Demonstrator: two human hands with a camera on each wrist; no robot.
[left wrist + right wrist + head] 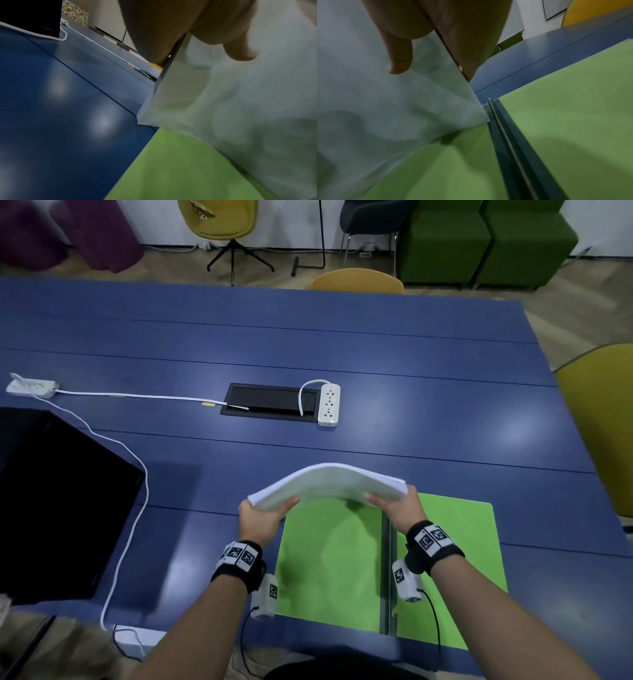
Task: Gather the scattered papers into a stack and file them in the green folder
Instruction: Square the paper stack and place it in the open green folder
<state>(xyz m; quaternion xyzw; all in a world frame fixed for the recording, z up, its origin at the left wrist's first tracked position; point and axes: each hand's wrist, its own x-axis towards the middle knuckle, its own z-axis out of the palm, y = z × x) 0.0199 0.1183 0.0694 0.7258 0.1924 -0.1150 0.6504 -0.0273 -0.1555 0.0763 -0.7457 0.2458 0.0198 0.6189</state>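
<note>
A white paper stack (329, 481) arches upward in the air above the green folder (329, 563), which lies open flat on the blue table with a dark spine (388, 570) down its middle. My left hand (263, 513) grips the stack's left end, thumb on the near face. My right hand (394, 501) grips its right end. In the left wrist view the paper stack (231, 101) hangs over the green folder (180, 169) with my thumb (240, 51) on it. The right wrist view shows the paper stack (376, 108), my thumb (399, 60) and the folder's spine (510, 142).
A black monitor (58, 508) lies at the near left with a white cable (133, 508) curving past it. A white power strip (329, 405) sits by the black cable hatch (270, 402) mid-table; another power strip (32, 387) is far left. Chairs ring the blue table (411, 364).
</note>
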